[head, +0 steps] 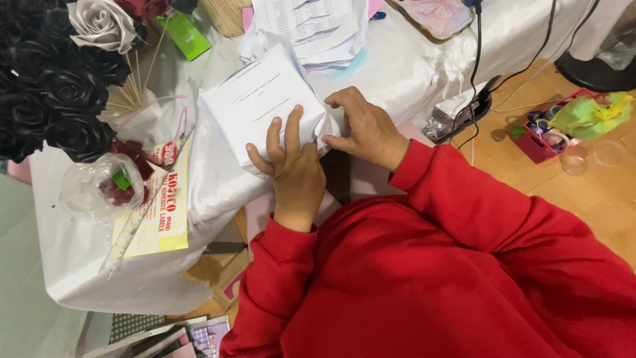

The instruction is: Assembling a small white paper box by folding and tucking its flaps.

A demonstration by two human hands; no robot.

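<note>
White cloth over that crowded table looked slippery, and with your left hand (291, 169) spread flat on the soft, square white-paper parcel (262, 99) at its near edge and your right hand (368, 129) loosely pinching its corner, thin paper could've torn or slid.

We see our left hand (291, 169) laid flat, fingers spread, on the near edge of a white paper-wrapped parcel (255, 99), while our right hand (368, 129) pinches the parcel's right corner. The parcel rests on a table covered in white cloth (86, 265). Black paper roses (53, 86) and one grey rose (99, 23) stand at the left; a yellow label pack (162, 215) lies beside them, and a red basket (543, 142) sits on the wooden floor
</note>
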